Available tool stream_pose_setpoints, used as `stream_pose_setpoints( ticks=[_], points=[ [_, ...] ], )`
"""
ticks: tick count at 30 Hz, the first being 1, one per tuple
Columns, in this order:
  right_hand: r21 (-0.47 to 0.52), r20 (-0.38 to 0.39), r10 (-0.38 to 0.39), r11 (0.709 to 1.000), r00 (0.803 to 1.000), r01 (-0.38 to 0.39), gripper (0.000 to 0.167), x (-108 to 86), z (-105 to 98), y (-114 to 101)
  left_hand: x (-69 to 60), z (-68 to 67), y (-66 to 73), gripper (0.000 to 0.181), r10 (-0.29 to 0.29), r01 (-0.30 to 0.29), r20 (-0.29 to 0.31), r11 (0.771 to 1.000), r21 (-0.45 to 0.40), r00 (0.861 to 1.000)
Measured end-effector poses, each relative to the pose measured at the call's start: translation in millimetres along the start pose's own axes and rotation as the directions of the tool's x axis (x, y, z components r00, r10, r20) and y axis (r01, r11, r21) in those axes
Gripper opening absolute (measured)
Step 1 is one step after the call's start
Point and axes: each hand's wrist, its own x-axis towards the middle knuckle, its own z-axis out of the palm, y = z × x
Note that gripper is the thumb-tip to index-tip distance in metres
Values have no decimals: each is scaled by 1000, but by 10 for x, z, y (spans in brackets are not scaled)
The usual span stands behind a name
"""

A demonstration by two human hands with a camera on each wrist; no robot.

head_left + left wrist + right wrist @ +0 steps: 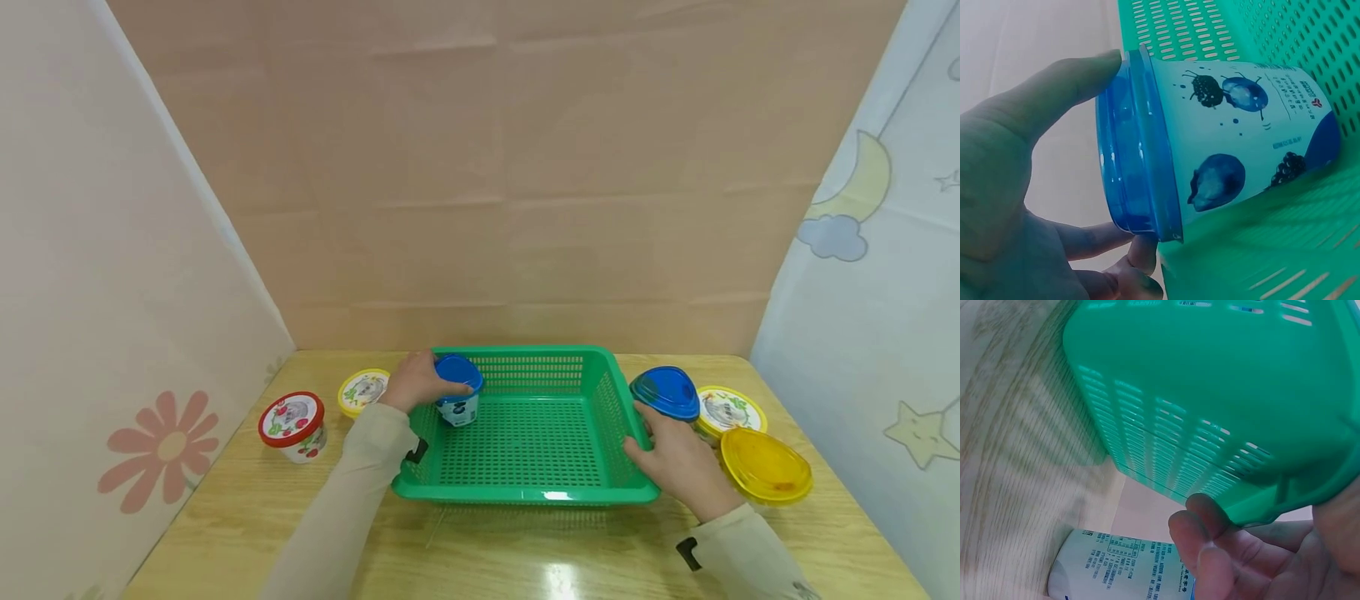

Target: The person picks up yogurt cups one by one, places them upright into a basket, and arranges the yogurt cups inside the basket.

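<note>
My left hand (422, 382) pinches the rim of a blue-lidded cup (458, 408) inside the left end of the green basket (525, 497). In the left wrist view, the thumb and fingers of the left hand (1029, 169) lie on opposite sides of the blue lid (1138, 150); blueberries are printed on the cup. My right hand (678, 460) grips the basket's right rim, thumb on the inner side. From the right wrist view, the fingers of the right hand (1241, 556) curl under the rim, beside a white printed cup (1116, 565).
Left of the basket stand a red-lidded cup (292, 425) and a yellow-lidded cup (363, 392). To its right are a blue-lidded cup (666, 392), a white-and-yellow-lidded cup (731, 410) and a yellow-lidded container (766, 466). A brown wall covering (495, 183) rises behind the table.
</note>
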Motion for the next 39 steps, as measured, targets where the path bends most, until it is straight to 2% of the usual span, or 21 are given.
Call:
stream_pose_setpoints(
  ticks=[12,19,24,28,32,39],
  points=[
    [13,5,-3,1000,1000,3,66,-4,-5,-23,-112,-54,21,87,9,-9,-15,1000,6,1000],
    [24,7,-5,1000,1000,5,66,-16,-5,-25,-244,-153,-3,74,16,-17,-11,995,-95,1000],
    [31,-2,-13,999,1000,13,66,-10,5,-6,-392,-287,-57,65,43,-53,-69,987,-153,997],
    [31,-7,-17,999,1000,17,66,0,10,12,-502,-345,-164,60,58,-77,-129,985,-152,990],
    [36,-3,-16,999,1000,16,66,0,16,22,-621,-343,-331,54,69,-93,-187,988,-125,980],
    [43,6,-10,999,1000,10,66,2,16,25,-815,-377,-667,51,11,-43,-275,993,-112,961]
  ],
)
